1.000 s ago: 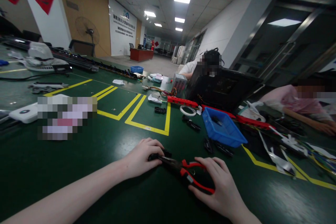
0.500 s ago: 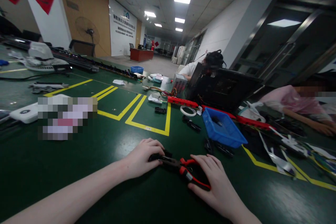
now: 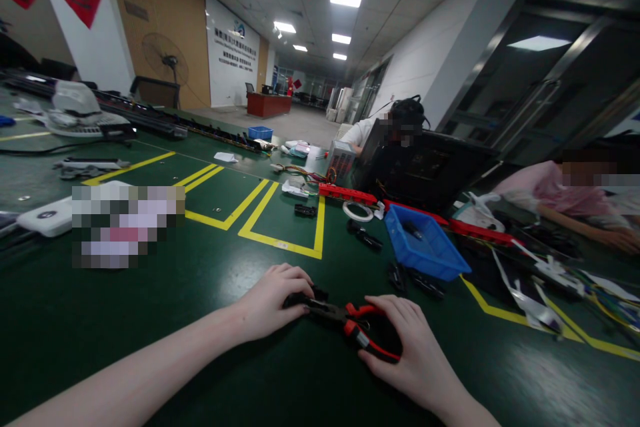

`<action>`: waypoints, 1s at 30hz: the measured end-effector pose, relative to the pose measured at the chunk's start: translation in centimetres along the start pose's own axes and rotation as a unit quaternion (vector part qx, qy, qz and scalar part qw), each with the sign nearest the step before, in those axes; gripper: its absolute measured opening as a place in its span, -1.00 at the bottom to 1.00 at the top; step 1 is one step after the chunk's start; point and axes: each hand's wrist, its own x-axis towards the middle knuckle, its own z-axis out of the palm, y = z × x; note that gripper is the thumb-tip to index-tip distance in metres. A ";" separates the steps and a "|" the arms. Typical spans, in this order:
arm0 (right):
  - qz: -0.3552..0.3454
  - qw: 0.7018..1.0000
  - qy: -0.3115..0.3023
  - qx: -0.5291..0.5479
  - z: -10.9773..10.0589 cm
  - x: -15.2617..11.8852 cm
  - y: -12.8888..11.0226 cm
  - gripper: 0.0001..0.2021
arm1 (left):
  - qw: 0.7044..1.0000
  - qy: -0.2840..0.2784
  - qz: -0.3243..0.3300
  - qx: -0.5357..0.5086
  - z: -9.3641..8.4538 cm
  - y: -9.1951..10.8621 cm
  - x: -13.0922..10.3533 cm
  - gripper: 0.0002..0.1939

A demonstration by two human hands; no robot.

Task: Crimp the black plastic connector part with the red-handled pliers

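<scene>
My right hand (image 3: 407, 340) is wrapped round the red-and-black handles of a pair of pliers (image 3: 367, 332). The handles are spread apart, and the dark jaws point left to my left hand (image 3: 277, 300). Between the thumb and fingers of that hand is a small black part (image 3: 299, 300), mostly covered by the fingers, so its kind does not show. The jaws meet or overlap this part; whether they grip it I cannot tell. Both hands rest low over the green table (image 3: 210, 373).
A blue bin (image 3: 425, 247) stands right of centre, with black parts (image 3: 417, 282) beside it. Behind are a white tape ring (image 3: 358, 212), a red power strip (image 3: 349, 195) and an open black case (image 3: 425, 167). Yellow tape (image 3: 280, 244) marks the table. Two people sit opposite.
The plier handles look slightly more spread, with my right hand shifted a little. My left hand keeps its place on the black part.
</scene>
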 end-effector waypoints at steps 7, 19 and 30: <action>-0.070 0.994 0.072 -0.053 0.1 -0.3 -0.1 -0.36 | 1.000 0.005 0.003 -0.002 0.0 0.1 0.0 -0.87; -0.136 0.960 0.220 -0.106 -0.1 -0.6 0.0 -0.36 | 1.000 0.011 -0.011 -0.006 -0.2 0.6 -0.2 -0.86; -0.102 0.968 0.218 -0.074 -0.4 -0.8 -0.1 -0.41 | 1.000 0.000 -0.003 0.011 -0.2 0.5 -0.2 -0.86</action>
